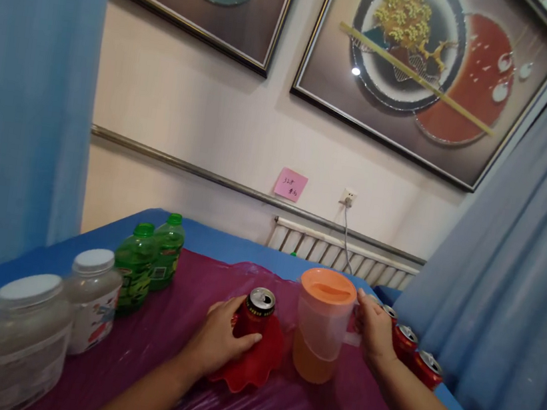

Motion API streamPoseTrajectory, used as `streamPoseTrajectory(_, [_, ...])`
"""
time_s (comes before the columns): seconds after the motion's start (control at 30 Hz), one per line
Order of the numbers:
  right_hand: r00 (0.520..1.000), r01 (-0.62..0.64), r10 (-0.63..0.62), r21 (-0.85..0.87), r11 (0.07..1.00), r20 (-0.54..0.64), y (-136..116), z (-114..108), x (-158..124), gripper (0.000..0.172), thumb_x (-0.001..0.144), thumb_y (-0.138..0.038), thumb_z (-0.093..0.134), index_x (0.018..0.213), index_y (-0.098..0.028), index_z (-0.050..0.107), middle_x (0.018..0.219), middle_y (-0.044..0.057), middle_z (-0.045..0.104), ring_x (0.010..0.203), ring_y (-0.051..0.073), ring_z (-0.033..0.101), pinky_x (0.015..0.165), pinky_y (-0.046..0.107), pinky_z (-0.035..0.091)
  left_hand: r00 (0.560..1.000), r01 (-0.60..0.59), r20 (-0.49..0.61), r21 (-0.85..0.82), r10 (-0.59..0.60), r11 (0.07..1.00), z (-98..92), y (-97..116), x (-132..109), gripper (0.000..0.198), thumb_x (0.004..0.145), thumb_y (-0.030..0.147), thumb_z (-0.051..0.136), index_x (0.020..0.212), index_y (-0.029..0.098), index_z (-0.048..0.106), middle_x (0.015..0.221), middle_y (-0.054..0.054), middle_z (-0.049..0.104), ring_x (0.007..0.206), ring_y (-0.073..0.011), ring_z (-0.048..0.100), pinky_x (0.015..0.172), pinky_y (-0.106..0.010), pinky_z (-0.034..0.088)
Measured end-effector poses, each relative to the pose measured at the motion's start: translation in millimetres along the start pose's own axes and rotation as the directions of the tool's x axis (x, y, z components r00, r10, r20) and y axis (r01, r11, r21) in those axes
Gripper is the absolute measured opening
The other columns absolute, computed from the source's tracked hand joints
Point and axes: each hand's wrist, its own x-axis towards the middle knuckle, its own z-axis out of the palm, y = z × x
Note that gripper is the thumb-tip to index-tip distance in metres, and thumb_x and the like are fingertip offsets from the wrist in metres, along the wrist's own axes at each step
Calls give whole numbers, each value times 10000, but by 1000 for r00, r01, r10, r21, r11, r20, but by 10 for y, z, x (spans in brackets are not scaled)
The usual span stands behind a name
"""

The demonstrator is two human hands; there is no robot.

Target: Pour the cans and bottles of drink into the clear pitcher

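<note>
My left hand (218,339) is closed round a dark red drink can (257,307), whose silver top with an opened mouth faces up. Under and beside the can is a red wavy-edged dish or mat (257,364); whether the can touches it is hidden. To the right, my right hand (373,329) grips the handle of a clear plastic pitcher (319,335). An orange lid (329,286) covers the pitcher, and amber liquid fills its lower part. The pitcher is upright, apart from the can.
Several red cans (405,340) stand beyond my right wrist. At left are two green bottles (135,267) and white-lidded jars (27,334). A purple plastic sheet (130,374) covers part of the blue surface (238,244). A radiator (309,240) and wall stand behind; blue curtains (508,263) hang at both sides.
</note>
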Motion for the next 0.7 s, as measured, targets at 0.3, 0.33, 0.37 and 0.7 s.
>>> streamPoseTrajectory(0.3, [973,-156,194,263,952,-128,387,-90,-68,573,765,-750,637,615,-267,367,514,-95,302,449,106,303,426,259,296,1000,-1,-2,-70,1,998,23,-50,53,655,688,389,767,1292,181,623,1306,-125,713,1215,-338,646,1078,-469,475])
streamPoseTrajectory(0.33, [971,-161,201,272,949,-127,407,-111,-88,573,770,-749,637,616,-265,371,520,-93,305,458,108,312,434,259,302,1000,0,-1,-64,0,998,22,-51,59,658,688,394,766,1291,176,620,1315,-130,707,1222,-339,643,1088,-474,468])
streamPoseTrajectory(0.37, [970,-167,208,280,945,-123,421,-130,-110,575,774,-750,636,616,-263,375,527,-91,309,466,109,319,441,259,305,1000,1,-2,-59,-1,998,21,-53,64,663,686,399,765,1291,173,616,1323,-134,702,1228,-340,641,1097,-479,463])
streamPoseTrajectory(0.7, [947,-109,163,200,974,-277,457,-261,-351,514,879,-715,523,893,-206,596,817,14,609,748,196,559,715,326,483,996,71,-39,-105,-76,992,-12,70,37,713,632,441,764,1261,150,596,1269,-154,721,1171,-338,680,1042,-477,520])
